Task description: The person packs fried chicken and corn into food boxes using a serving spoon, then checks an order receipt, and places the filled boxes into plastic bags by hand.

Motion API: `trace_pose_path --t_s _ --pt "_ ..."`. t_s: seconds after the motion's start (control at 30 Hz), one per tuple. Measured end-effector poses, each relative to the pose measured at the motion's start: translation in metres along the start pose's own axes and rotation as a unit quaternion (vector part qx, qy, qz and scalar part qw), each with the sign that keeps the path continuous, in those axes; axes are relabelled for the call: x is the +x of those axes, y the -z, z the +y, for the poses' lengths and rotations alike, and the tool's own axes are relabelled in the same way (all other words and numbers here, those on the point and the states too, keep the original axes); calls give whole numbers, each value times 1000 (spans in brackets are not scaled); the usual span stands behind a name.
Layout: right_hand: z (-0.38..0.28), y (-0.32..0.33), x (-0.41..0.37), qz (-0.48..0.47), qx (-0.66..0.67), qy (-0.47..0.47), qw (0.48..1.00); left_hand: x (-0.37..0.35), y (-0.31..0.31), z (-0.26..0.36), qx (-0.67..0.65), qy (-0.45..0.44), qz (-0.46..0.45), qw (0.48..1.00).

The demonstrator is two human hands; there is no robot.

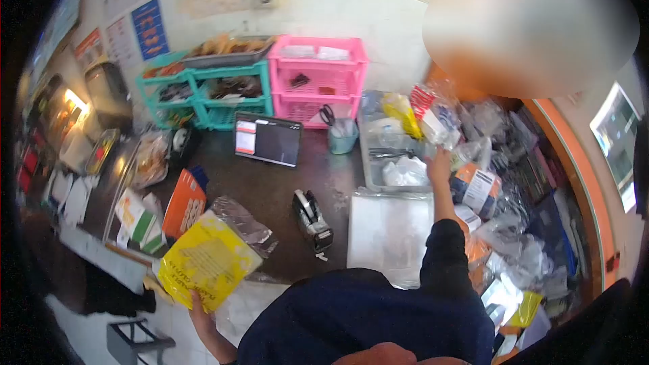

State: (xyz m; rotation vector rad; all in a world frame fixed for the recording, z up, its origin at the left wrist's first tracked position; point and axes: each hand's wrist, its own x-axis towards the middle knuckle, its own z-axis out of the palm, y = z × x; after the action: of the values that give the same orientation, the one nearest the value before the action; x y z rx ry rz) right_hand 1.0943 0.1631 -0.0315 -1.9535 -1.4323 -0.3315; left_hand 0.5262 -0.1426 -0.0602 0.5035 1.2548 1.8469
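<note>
My left hand point(200, 309) is closed on the lower edge of a flat yellow printed plastic packet point(206, 257), held tilted over the front left edge of the dark table. A clear and dark plastic wrapper point(247, 223) lies just behind that packet. My right arm stretches forward, and my right hand point(439, 162) is at the right rim of a grey plastic tray point(368, 174). Its fingertips meet the bottom of a red and white plastic packet point(431, 122); blur hides whether they grip it. A yellow packet point(401, 115) and a white plastic bundle point(404, 172) lie in the tray.
A stack of clear plastic sheets point(391, 236), a black stapler-like tool point(312, 220), a tablet point(268, 139) and a cup with scissors point(343, 136) sit on the table. Teal racks point(230, 109) and a pink rack point(318, 88) line the wall. Bagged goods point(520, 243) crowd the right.
</note>
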Motion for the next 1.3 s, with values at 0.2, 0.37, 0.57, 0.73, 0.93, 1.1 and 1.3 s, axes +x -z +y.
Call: trace_pose_path --t_s 0.2,0.37,0.57,0.73,0.93,1.1,1.3 --pt "-202 68 -116 -309 420 327 788 29 -112 29 321 59 -293 899" --pt "-187 39 -126 -193 514 204 811 67 -151 36 265 -22 -490 830" --pt "40 213 -74 477 179 -77 857 112 -105 22 290 -61 -396 869" --pt "93 276 -96 556 191 -31 808 147 -83 -5 275 -22 -392 878" --pt "172 322 -128 450 -229 -371 779 132 -119 -5 263 -19 -393 881" --pt "268 296 -179 327 -415 -356 771 106 -128 -15 218 25 -316 923" --pt "155 202 -82 228 151 -143 951 42 -118 -26 191 27 -282 940"
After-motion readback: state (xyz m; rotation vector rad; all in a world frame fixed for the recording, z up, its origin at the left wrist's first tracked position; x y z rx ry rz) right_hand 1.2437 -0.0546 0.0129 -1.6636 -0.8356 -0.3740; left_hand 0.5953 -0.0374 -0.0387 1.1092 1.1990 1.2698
